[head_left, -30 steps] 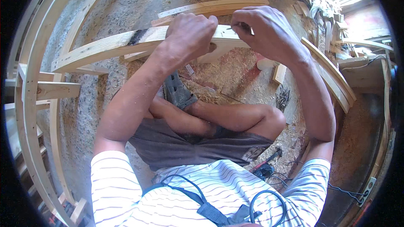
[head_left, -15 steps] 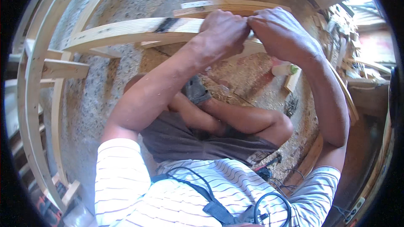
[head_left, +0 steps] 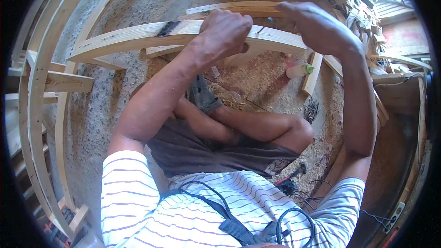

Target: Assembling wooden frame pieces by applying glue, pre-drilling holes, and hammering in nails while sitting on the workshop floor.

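Note:
A long curved wooden beam [head_left: 133,35] with a dark patch crosses in front of me. My left hand [head_left: 225,30] is closed in a fist against it; what its fingers hold, if anything, is hidden. A thin nail [head_left: 261,30] stands tilted out of the beam's top, just right of that fist. Beyond the nail, over the beam's right part, my right hand [head_left: 324,30] is raised. Its foremost finger stretches leftward, slightly blurred, and nothing shows in its grasp. The remaining fingers are partly hidden.
Another curved wooden strip [head_left: 229,7] lies beyond the beam. A wooden frame [head_left: 36,96] rises at left. A bottle with a green cap [head_left: 298,70], a short board [head_left: 313,76] and a pile of nails [head_left: 311,110] lie on the sawdust-strewn floor. A hammer [head_left: 294,174] and cables sit beside my leg.
My hands met over the beam earlier; now they are apart, the left moved leftward, the right moved rightward. The nail between them has come into view.

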Action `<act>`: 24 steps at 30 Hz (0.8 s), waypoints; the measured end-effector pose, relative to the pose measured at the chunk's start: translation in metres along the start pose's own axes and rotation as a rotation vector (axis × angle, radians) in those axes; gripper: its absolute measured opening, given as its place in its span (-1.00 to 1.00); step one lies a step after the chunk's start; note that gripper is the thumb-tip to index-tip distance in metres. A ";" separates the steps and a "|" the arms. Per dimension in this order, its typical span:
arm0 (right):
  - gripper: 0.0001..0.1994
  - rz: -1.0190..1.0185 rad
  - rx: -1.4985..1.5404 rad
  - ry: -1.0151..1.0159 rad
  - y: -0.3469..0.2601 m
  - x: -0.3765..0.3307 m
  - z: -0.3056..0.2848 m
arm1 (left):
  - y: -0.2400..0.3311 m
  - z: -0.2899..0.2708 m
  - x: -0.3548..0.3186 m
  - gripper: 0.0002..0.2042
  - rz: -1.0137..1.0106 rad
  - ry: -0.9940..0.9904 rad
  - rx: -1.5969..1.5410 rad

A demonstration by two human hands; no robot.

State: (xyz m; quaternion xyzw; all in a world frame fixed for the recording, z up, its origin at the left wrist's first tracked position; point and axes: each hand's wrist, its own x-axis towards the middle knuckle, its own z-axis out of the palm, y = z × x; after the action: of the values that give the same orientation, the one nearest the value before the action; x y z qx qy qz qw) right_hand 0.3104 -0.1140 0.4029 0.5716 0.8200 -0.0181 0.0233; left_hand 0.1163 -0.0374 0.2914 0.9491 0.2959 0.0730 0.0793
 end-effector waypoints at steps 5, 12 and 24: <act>-0.67 0.020 -0.098 -0.126 0.002 0.002 0.013 | 0.001 -0.001 0.001 -0.58 -0.005 -0.001 0.010; -0.87 -0.059 -0.086 -0.024 -0.003 0.011 0.012 | 0.002 -0.001 0.001 -0.57 -0.012 0.018 0.023; -0.92 -0.244 -0.153 0.114 -0.004 0.021 0.027 | 0.004 -0.004 -0.001 -0.55 -0.022 -0.016 0.018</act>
State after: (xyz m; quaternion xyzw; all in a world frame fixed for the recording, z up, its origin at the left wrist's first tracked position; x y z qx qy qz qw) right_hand 0.2999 -0.0975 0.3747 0.4644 0.8824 0.0741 0.0178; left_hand 0.1169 -0.0407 0.2961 0.9470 0.3063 0.0621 0.0740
